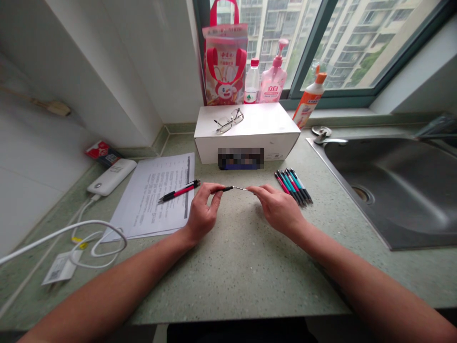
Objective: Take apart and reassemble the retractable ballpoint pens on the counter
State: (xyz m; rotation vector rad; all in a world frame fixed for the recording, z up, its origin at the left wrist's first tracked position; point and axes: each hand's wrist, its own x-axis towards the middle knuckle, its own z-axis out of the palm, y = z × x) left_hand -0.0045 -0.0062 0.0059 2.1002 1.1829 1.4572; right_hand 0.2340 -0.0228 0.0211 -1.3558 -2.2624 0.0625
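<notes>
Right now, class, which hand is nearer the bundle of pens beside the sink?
Right. The right hand sits just left of the pens; the left hand is farther left, by the paper. Both pinch one pen part.

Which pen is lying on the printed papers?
The red and black pen, alone on the papers left of the left hand; the other loose pens lie bunched on the countertop beside the right hand.

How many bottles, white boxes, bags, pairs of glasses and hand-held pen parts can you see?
Bottles: 3
White box: 1
Bag: 1
Pair of glasses: 1
Pen part held between left hand and right hand: 1
Total: 7
</notes>
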